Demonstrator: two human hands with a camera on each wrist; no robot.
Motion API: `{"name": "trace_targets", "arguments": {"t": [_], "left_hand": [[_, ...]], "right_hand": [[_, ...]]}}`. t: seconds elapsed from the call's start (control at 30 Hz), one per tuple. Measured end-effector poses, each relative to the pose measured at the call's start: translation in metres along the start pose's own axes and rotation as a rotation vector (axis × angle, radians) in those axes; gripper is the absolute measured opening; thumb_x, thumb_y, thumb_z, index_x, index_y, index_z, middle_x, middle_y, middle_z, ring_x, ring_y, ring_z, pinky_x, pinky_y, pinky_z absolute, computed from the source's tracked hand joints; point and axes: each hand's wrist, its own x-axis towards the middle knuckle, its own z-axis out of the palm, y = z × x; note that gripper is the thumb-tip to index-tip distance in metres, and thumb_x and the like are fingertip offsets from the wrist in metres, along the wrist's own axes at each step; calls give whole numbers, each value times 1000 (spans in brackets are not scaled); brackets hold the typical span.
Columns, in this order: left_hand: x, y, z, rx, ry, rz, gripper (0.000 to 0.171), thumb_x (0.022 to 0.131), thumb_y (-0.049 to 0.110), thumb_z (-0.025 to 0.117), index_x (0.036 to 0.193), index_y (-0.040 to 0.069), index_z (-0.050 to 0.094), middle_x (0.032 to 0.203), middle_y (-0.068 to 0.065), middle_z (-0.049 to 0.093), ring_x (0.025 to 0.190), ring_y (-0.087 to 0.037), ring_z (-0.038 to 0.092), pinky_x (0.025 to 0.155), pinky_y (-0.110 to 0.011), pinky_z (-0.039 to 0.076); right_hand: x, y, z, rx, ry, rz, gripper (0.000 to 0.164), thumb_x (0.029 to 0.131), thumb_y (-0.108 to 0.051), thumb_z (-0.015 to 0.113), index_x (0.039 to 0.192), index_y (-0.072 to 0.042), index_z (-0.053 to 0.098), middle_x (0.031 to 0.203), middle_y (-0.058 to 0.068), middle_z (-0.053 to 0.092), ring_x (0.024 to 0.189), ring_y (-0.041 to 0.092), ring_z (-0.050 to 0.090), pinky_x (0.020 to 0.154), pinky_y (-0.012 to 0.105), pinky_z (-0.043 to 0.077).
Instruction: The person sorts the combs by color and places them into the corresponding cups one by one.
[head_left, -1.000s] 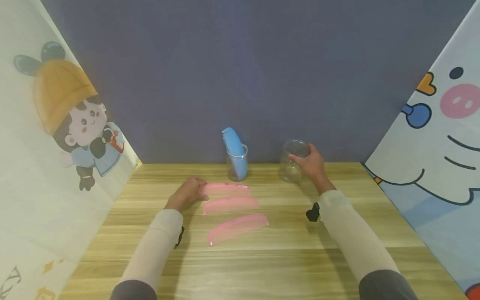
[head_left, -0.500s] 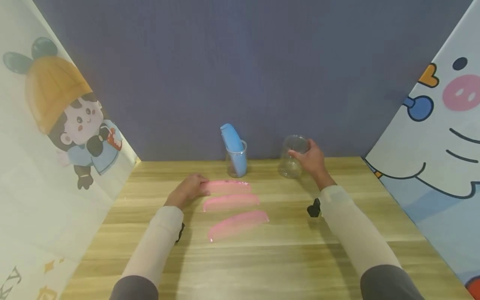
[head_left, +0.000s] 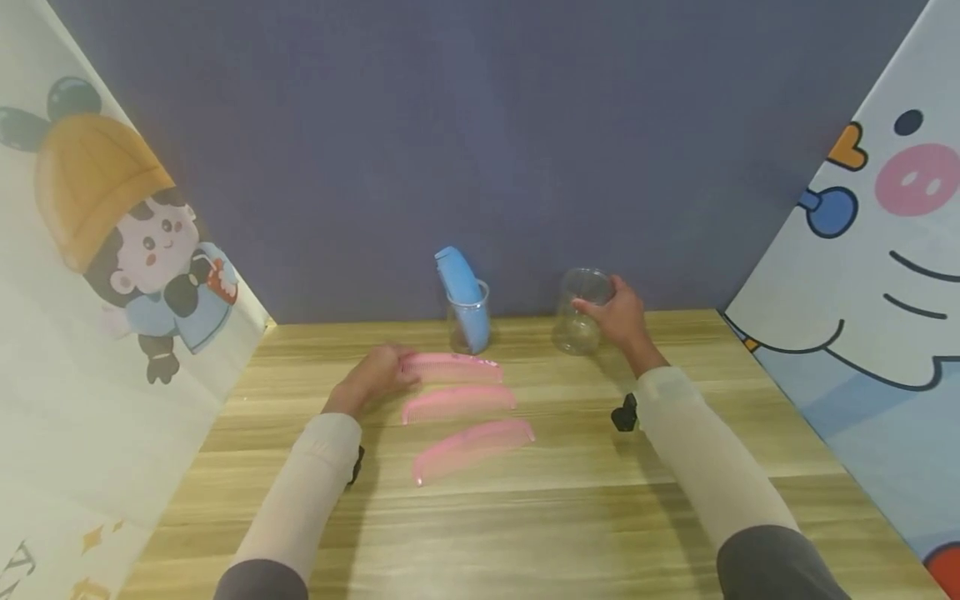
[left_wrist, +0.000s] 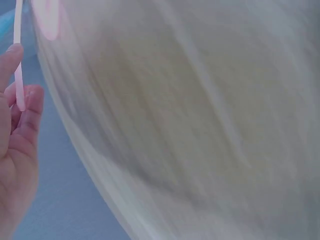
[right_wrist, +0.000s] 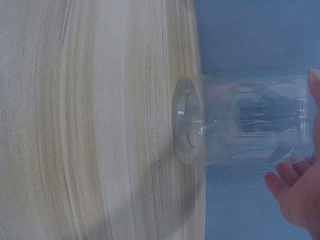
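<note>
In the head view, my left hand [head_left: 377, 372] pinches the left end of a pink comb [head_left: 453, 367], the farthest of three. The left wrist view shows this comb [left_wrist: 18, 75] edge-on between thumb and fingers. Nearer to me lie a second pink comb [head_left: 459, 403] and a third pink comb [head_left: 474, 450], both flat on the table. My right hand [head_left: 619, 317] grips a clear cup [head_left: 577, 321] near its rim. That cup [right_wrist: 250, 120] stands upright on the table, and the right wrist view shows nothing inside it.
A smaller clear cup [head_left: 459, 333] holds upright blue combs [head_left: 462, 283], leaning left, at the back of the wooden table [head_left: 495, 533]. Behind the table rises a dark wall [head_left: 360, 167]. Printed panels flank both sides.
The head view has shifted slightly. The farthest pink comb has tipped a little in my left hand, and its teeth show more plainly. My right hand stays on the clear cup.
</note>
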Motion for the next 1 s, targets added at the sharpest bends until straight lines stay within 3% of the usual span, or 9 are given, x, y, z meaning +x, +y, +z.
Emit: {"name": "trace_targets", "arguments": {"t": [0.1, 0.2, 0.37, 0.53, 0.6, 0.73, 0.87, 1.0], "left_hand": [[3, 2, -2, -64, 35, 9, 54, 87, 16, 79, 131, -10, 62, 86, -12, 68, 62, -11, 46, 60, -27, 49], [6, 4, -4, -144, 46, -23, 57, 86, 13, 79, 135, -10, 59, 69, -4, 52, 55, -8, 37, 50, -21, 37], [8, 5, -6, -191, 53, -80, 61, 87, 15, 79, 140, -5, 57, 68, 2, 42, 52, -8, 30, 48, -21, 31], [8, 6, -7, -209, 55, -100, 64, 87, 18, 81, 141, -5, 56, 65, -3, 40, 55, -10, 31, 51, -23, 33], [9, 6, -6, -214, 57, -106, 66, 84, 18, 84, 140, -6, 57, 74, -13, 59, 59, -11, 34, 56, -23, 37], [9, 8, -7, -199, 64, -111, 67, 82, 17, 85, 138, -6, 58, 98, -24, 68, 62, -12, 35, 60, -23, 40], [9, 11, -10, -200, 100, -112, 61, 83, 18, 85, 135, -3, 62, 74, -10, 56, 57, -10, 33, 51, -21, 33], [11, 15, -12, -224, 127, -106, 58, 82, 19, 86, 132, -1, 66, 64, 3, 44, 55, -9, 33, 48, -19, 30]], "right_hand": [[-1, 0, -1, -3, -5, 2, 108, 86, -55, 76, 157, 8, 24, 157, 34, 37, 144, 51, 38, 120, 61, 34], [-2, 0, -2, -11, -10, 7, 107, 87, -55, 75, 157, 8, 24, 158, 33, 36, 145, 50, 36, 120, 61, 33], [-3, -1, -3, -23, -13, 8, 106, 87, -53, 75, 157, 8, 24, 156, 34, 37, 143, 50, 39, 119, 61, 35], [-3, -3, -4, -23, -21, 9, 108, 87, -56, 75, 158, 7, 23, 155, 34, 39, 143, 50, 40, 118, 61, 36], [-3, -3, -4, -23, -26, 11, 109, 87, -57, 75, 158, 7, 23, 156, 33, 38, 143, 50, 39, 118, 61, 36], [-2, -3, -4, -29, -30, 8, 109, 87, -57, 74, 158, 7, 23, 157, 33, 37, 144, 50, 37, 119, 61, 35], [-2, -3, -4, -27, -31, 11, 108, 87, -55, 75, 158, 7, 22, 158, 33, 36, 145, 50, 37, 119, 61, 34], [-2, -3, -3, -24, -26, 13, 107, 87, -53, 76, 158, 8, 23, 158, 33, 36, 145, 50, 37, 119, 61, 34]]}}
